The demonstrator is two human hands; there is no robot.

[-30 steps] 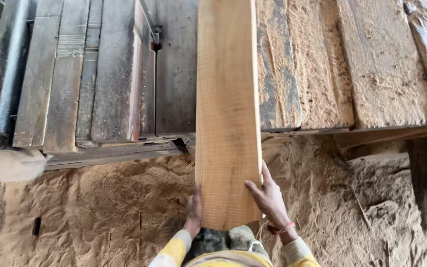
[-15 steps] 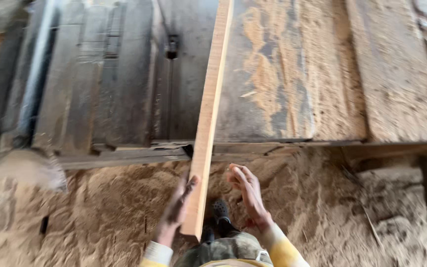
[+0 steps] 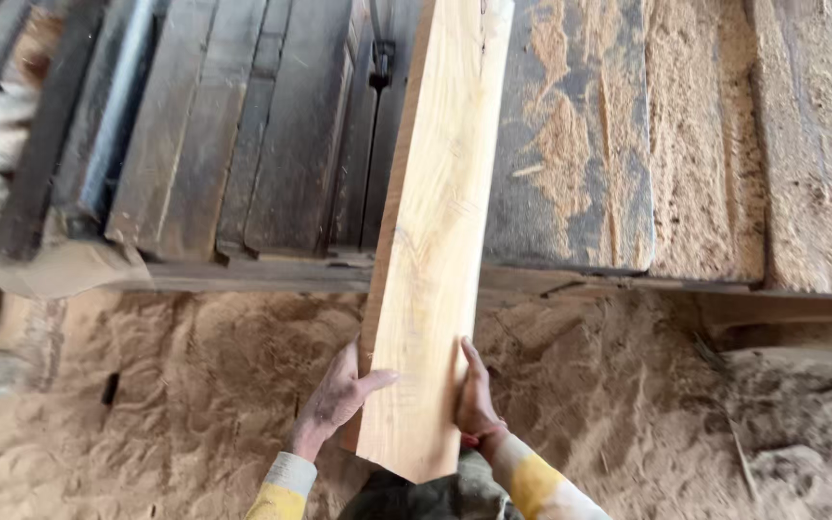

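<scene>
A long pale wooden plank [image 3: 432,231] runs away from me between my hands: my left hand [image 3: 334,400] on its left edge, my right hand [image 3: 474,395] on its right. Its far part lies on the dark sawdust-strewn wooden table [image 3: 570,144]; a sawdust-covered floor [image 3: 166,385] lies beneath my hands.

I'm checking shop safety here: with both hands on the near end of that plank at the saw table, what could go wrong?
1. The plank lies along the saw slot; pushing it forward could bring the left hand or right hand toward it.
2. Only the near end is gripped, so the long plank may tip or twist.
3. Loose sawdust underfoot may cause a slip.
</scene>
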